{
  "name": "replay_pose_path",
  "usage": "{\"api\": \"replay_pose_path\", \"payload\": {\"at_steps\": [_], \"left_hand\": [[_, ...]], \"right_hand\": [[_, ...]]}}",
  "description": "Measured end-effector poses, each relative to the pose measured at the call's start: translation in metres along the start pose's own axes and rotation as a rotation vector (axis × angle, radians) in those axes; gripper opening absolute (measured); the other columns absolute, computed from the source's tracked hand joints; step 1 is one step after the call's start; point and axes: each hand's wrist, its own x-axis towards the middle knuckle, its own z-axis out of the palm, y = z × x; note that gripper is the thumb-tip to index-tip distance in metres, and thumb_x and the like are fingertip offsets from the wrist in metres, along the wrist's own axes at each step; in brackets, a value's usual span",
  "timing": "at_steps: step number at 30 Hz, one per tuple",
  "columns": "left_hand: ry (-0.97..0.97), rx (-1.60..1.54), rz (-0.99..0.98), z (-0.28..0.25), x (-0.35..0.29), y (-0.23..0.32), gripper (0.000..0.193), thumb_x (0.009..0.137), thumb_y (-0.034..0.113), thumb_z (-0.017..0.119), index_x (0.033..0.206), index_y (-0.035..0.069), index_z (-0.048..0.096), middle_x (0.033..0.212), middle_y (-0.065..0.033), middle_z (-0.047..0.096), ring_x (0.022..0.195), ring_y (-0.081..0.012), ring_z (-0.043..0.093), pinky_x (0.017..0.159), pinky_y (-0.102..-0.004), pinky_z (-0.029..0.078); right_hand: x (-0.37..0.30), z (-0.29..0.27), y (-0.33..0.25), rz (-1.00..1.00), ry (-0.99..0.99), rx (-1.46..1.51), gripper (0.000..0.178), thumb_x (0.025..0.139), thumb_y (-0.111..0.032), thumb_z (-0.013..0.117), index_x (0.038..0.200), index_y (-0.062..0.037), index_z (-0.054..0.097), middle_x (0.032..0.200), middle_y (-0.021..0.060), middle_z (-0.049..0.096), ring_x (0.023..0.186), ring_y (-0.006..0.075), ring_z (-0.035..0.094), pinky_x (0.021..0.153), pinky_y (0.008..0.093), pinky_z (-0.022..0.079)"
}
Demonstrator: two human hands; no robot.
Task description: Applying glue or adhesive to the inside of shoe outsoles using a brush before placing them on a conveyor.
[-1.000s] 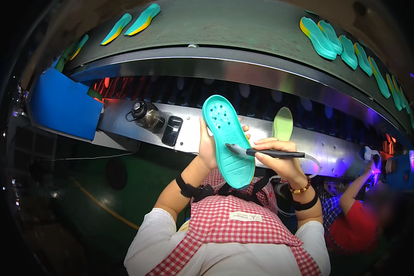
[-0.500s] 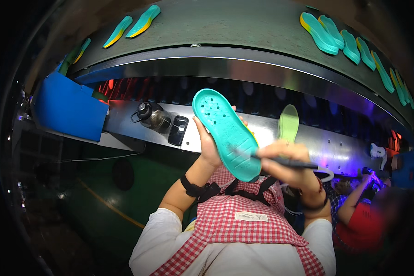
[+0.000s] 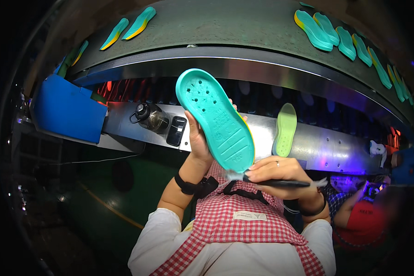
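My left hand (image 3: 199,142) is closed around the side of a turquoise shoe sole (image 3: 225,126) with a yellow edge. The sole tilts above the metal ledge, its recessed face with several small holes toward me. In my right hand (image 3: 283,170) is a brush (image 3: 287,183) with a black handle. Its pale bristles are at the sole's near end, slightly blurred; whether they touch is hard to tell. Beyond my right hand, a light green insole (image 3: 286,129) lies on the ledge.
Across the back runs a dark conveyor belt (image 3: 234,27) carrying turquoise soles (image 3: 313,31) at both sides. On the metal ledge (image 3: 315,149) stand a dark bottle (image 3: 151,117) and a black tray (image 3: 176,131). A blue bin (image 3: 69,110) is at left. Another person (image 3: 361,221) works at right.
The sole has moved up and slightly left with my left hand. The brush has shifted from the sole's lower face down to its near end, and my right hand has lowered slightly.
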Motion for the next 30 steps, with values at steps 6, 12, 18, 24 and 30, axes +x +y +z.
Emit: {"api": "replay_pose_path", "payload": {"at_steps": [6,12,18,24,30], "left_hand": [[0.161,0.044,0.006,0.038,0.005,0.010,0.077,0.083,0.063,0.031,0.130,0.001,0.031,0.127,-0.0176,0.040,0.114,-0.0306,0.045,0.098,-0.0529,0.031],[0.075,-0.147,0.016,0.052,-0.017,-0.015,0.068,0.088,0.053,0.025,0.132,0.001,0.029,0.128,-0.0211,0.040,0.114,-0.0356,0.045,0.099,-0.0522,0.031],[0.080,-0.053,-0.053,0.039,-0.010,-0.011,0.068,0.087,0.052,0.026,0.130,-0.001,0.033,0.123,-0.0214,0.045,0.109,-0.0356,0.049,0.094,-0.0491,0.037],[0.017,-0.006,-0.056,0.031,-0.004,-0.008,0.068,0.087,0.051,0.029,0.128,-0.002,0.035,0.118,-0.0233,0.049,0.101,-0.0354,0.054,0.086,-0.0461,0.044],[-0.004,0.021,-0.097,0.036,-0.003,-0.003,0.057,0.089,0.041,0.037,0.126,-0.003,0.036,0.115,-0.0194,0.052,0.101,-0.0266,0.056,0.087,-0.0386,0.046]], "right_hand": [[-0.005,0.003,0.023,0.307,0.342,0.748,0.016,0.075,-0.001,0.061,0.090,0.0042,0.060,0.096,0.0184,0.061,0.098,0.0256,0.057,0.090,0.0351,0.042],[0.000,0.020,0.016,0.334,0.543,0.896,0.017,0.078,-0.002,0.059,0.094,0.0045,0.058,0.096,0.0161,0.061,0.094,0.0204,0.058,0.088,0.0316,0.044],[-0.002,0.008,-0.001,0.255,0.452,0.464,0.017,0.076,0.004,0.059,0.093,0.0033,0.060,0.095,0.0149,0.063,0.089,0.0192,0.060,0.079,0.0291,0.048],[0.009,-0.001,-0.007,0.115,0.239,0.433,0.017,0.070,0.003,0.062,0.086,0.0038,0.063,0.090,0.0181,0.064,0.087,0.0259,0.062,0.082,0.0345,0.047],[0.012,-0.022,-0.005,-0.037,0.081,0.105,0.017,0.070,0.003,0.065,0.087,0.0032,0.063,0.085,0.0150,0.065,0.081,0.0230,0.064,0.076,0.0307,0.050]]}}
